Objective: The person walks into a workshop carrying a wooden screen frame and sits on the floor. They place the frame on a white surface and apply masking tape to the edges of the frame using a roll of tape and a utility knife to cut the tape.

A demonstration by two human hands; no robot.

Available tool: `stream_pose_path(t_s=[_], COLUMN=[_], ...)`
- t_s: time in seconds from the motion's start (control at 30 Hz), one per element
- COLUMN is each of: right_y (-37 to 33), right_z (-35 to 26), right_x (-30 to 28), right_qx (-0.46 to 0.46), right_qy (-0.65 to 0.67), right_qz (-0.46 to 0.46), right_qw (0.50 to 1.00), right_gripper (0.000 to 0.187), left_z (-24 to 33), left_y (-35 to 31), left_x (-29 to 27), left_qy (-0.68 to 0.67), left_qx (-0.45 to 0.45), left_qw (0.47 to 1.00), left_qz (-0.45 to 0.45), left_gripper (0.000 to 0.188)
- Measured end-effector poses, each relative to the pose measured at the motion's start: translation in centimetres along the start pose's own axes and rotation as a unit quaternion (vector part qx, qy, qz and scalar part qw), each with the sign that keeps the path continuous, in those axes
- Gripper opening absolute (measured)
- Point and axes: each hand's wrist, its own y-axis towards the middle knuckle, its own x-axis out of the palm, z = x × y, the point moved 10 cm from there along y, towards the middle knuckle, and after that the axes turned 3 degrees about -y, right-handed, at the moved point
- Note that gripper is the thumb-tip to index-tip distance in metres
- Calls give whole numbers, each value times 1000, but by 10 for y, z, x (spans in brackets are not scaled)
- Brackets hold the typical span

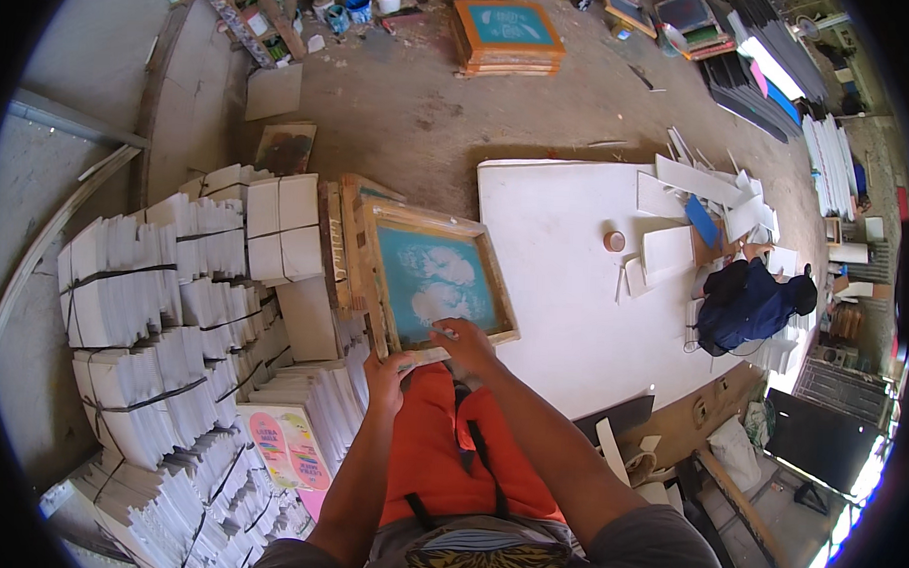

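Observation:
A wooden screen-printing frame with a teal mesh and white patches lies in front of me, over my orange-clad knees. My left hand grips the frame's near left corner together with a pale flat strip. My right hand rests on the frame's near edge, fingers curled over the same strip, which looks like a squeegee. Whether the right hand grips or only presses it is unclear.
Bundled stacks of white sheets fill the left side. A large white board lies on the floor to the right, with a tape roll. A person in dark blue crouches beyond it. More frames are stacked at the back.

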Motion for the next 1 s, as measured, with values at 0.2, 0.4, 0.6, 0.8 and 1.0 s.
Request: stream_pose_path(t_s=[0.2,0.4,0.6,0.8,1.0], right_y=[-8,-1,13,61,113], right_z=[-37,-46,4,69,133], right_x=[-14,-49,-108,-178,-271], right_qx=[-141,-267,-236,-241,-247], right_qy=[-65,-68,-59,-24,-46], right_qz=[57,49,20,40,12], right_qw=[986,960,970,969,968], right_gripper=[41,39,28,26,25], left_z=[1,-9,-26,-47,-55], left_y=[-2,7,29,48,55], left_x=[8,30,71,140,227], left_qy=[-68,-78,-90,-79,-145], left_qx=[11,20,28,34,60], left_qw=[997,996,996,996,985], left_qz=[-43,-47,3,38,74], left_gripper=[36,39,33,33,42])
